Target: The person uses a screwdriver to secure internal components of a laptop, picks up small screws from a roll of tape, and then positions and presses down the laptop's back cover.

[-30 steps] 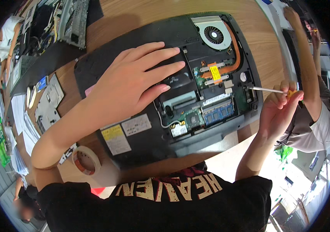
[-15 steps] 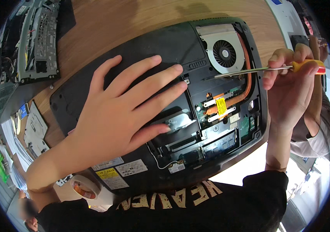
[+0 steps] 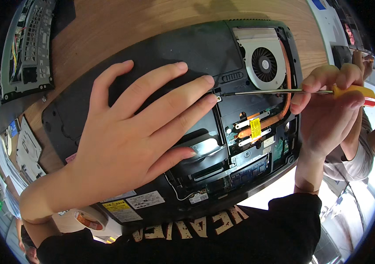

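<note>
A black laptop (image 3: 196, 48) lies upside down on the wooden table, part of its bottom uncovered. My left hand (image 3: 130, 119) rests on its underside with fingers spread. My right hand (image 3: 324, 105) grips a screwdriver (image 3: 266, 92) with a yellow and red handle. The long shaft points left, and its dark tip is beside a small metal bracket (image 3: 218, 98) close to my left fingertips. Whether the tip touches a screw, I cannot tell. Around the shaft show the cooling fan (image 3: 264, 64), a copper heat pipe (image 3: 280, 115) with a yellow label, and a memory module (image 3: 249, 174).
At the far left stands an opened metal computer chassis (image 3: 29, 57). Below it are a flat metal plate (image 3: 29, 147) and papers. A tape roll (image 3: 91, 220) sits near my left elbow. On the right, another person's arm (image 3: 350, 145) is close to mine.
The screwdriver has moved left and slightly down, its tip now by the bracket near my left fingers. My left hand stays spread on the laptop. The whole view has shifted a little.
</note>
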Demonstrator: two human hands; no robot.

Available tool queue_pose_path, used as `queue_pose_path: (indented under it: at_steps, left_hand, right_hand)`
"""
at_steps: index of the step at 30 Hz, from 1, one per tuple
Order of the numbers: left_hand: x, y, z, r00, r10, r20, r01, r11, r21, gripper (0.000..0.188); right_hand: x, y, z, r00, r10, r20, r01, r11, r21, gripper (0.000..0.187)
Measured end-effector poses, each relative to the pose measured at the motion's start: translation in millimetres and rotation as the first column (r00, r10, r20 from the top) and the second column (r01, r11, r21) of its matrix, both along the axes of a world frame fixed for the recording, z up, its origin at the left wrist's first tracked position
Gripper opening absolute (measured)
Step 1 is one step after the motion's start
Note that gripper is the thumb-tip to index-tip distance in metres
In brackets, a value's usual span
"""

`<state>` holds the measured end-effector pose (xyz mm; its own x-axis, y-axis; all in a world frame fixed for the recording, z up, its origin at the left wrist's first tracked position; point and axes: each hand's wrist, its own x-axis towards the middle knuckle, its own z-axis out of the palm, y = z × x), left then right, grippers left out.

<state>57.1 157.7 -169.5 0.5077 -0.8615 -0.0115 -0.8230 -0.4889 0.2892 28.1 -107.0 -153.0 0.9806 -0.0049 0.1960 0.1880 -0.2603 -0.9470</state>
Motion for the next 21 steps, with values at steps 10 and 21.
queue_pose_path:
  at_steps: [10,21]
  left_hand:
    - [0.8,-0.2,-1.4,1.0,-0.001,0.008,0.001,1.0,-0.005,0.054]
    - [0.9,-0.3,-1.5,1.0,0.002,0.017,-0.002,1.0,-0.001,0.052]
  right_hand:
    - [-4.0,5.7,-3.4,0.999,-0.036,0.029,0.037,0.999,-0.024,0.046]
    - [-5.9,8.5,-6.9,0.999,-0.019,0.034,0.018,1.0,0.024,0.045]
